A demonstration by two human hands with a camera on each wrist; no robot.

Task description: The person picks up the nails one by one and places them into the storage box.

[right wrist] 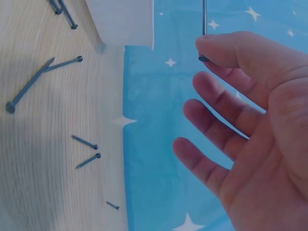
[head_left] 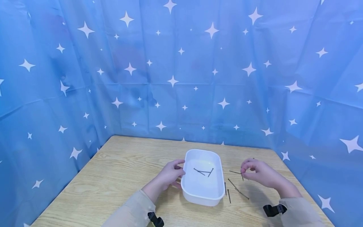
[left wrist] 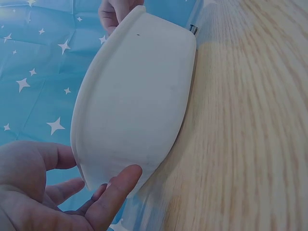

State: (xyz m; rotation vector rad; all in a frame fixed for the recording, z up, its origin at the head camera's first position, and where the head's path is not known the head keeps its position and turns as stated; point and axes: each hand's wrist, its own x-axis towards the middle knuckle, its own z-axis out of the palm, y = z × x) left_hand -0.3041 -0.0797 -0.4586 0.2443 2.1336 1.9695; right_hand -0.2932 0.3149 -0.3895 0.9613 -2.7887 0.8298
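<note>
A white plastic tub stands on the table, with three dark nails lying on its floor. My left hand rests its fingers against the tub's left side; in the left wrist view, fingertips lie against the outer wall. To the right of the tub, my right hand pinches a nail near its head, between thumb and forefinger. The nail's shaft points toward the tub, and the other fingers are spread loosely. Several loose nails lie on the wood below and beside this hand.
The light wooden table has blue curtains with white stars behind it and at both sides. Two small nails and a further one lie near the table's edge in the right wrist view.
</note>
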